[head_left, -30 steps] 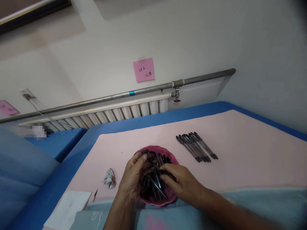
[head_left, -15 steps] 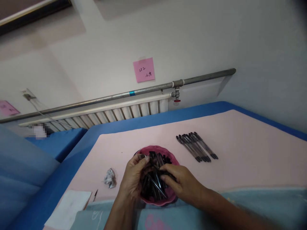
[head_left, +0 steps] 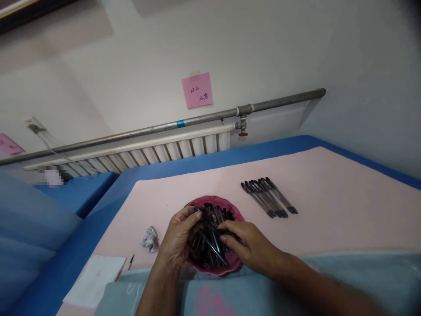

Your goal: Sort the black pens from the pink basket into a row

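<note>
A round pink basket [head_left: 237, 259] full of dark pen parts [head_left: 212, 250] stands at the near edge of the table. Over its left side, my left hand [head_left: 184, 226] pinches a small dark pen part between thumb and fingers. My right hand [head_left: 245, 243] reaches over the right side, thumb and forefinger closed on a dark pen barrel that points toward the left hand. Where the two pieces come near each other is too dark to make out. Right of the basket, several black capped pens [head_left: 268, 197] lie side by side in a row.
A crumpled tissue [head_left: 150, 239] lies left of the basket. Farther left are a white paper sheet [head_left: 95, 281] and a small dark pen piece [head_left: 131, 262]. Pale blue cloth [head_left: 362, 274] covers the near edge. Behind the table run a radiator [head_left: 171, 151] and a pipe [head_left: 210, 117].
The whole view has shifted slightly, so things sit a little higher in the picture. Both hands stay over the basket, still pinching, with only slight movement of the fingers.
</note>
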`<state>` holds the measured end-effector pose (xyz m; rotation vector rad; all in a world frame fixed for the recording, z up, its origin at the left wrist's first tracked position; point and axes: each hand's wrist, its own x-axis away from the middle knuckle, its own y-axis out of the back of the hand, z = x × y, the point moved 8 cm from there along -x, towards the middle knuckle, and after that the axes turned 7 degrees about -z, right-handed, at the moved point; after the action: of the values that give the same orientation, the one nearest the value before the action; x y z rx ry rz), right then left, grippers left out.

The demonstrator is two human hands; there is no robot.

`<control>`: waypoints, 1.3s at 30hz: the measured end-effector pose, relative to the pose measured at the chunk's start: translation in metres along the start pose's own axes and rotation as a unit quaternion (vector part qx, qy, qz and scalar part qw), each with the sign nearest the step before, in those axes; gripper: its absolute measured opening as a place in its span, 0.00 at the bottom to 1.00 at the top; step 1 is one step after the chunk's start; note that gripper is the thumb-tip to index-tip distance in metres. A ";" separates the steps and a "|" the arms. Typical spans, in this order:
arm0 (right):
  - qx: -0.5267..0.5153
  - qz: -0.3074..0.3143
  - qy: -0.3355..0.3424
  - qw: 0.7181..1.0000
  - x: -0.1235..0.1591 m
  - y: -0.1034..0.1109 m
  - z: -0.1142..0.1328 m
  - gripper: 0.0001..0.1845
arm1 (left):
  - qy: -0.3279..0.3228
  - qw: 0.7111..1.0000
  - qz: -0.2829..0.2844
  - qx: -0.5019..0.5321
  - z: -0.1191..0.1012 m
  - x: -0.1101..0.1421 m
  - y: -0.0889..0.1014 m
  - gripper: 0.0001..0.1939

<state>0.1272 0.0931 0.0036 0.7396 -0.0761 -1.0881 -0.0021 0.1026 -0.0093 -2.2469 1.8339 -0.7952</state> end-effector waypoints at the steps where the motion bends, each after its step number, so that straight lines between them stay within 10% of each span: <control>1: -0.004 0.002 -0.001 1.000 0.000 0.000 0.000 0.09 | -0.003 1.000 0.004 0.003 0.000 0.000 -0.002 0.10; 20: -0.165 0.059 -0.065 0.982 -0.001 0.006 0.004 0.07 | -0.024 0.998 0.065 0.003 -0.006 0.006 -0.009 0.08; 24: -0.163 0.048 -0.068 0.983 -0.002 0.005 0.002 0.07 | -0.053 0.986 0.086 -0.130 -0.014 0.011 -0.008 0.10; 30: -0.167 0.009 -0.067 0.984 -0.003 0.008 0.001 0.07 | -0.194 0.843 0.063 -0.498 -0.032 0.014 0.004 0.05; 39: -0.153 0.006 -0.059 0.986 -0.003 0.007 -0.001 0.07 | -0.249 0.681 0.096 -0.682 -0.012 0.025 -0.012 0.06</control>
<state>0.1317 0.0983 0.0076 0.3983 -0.0124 -1.1017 0.0060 0.0846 0.0135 -2.1763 2.5205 1.6610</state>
